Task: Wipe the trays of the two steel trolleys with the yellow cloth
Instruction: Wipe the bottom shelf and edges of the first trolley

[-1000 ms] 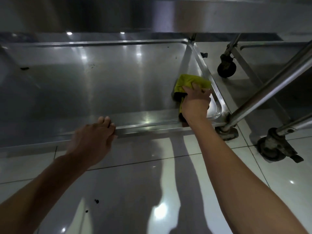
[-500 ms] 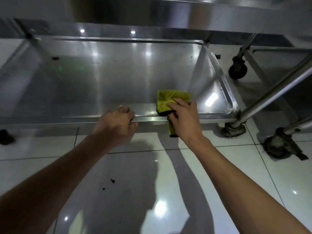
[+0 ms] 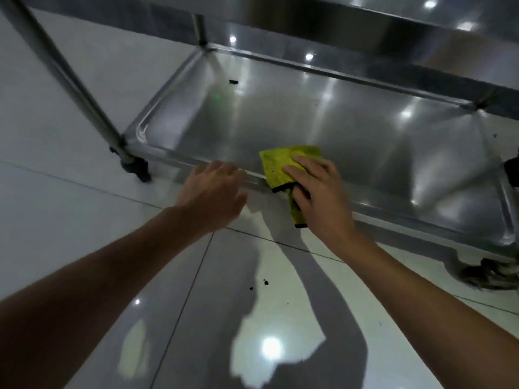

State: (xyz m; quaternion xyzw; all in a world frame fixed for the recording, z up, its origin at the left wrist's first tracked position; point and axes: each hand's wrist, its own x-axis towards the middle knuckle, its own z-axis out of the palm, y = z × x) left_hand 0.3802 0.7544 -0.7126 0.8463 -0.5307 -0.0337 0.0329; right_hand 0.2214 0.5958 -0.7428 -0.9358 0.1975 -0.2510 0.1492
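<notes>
Glossy white tiled floor, dark grout lines, ceiling-light reflections. Small black specks lie on a tile near the shadow.

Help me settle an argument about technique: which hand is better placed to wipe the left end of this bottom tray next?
Probably the right hand. It already presses the yellow cloth flat on the bottom tray at the near rim, and could slide left. The left hand is empty, resting at the rim.

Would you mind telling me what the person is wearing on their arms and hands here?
Nothing that shows: the left hand and the right hand are bare, without gloves, rings or a watch, and both forearms are uncovered to the picture's edge, so no sleeve is in view.
</notes>
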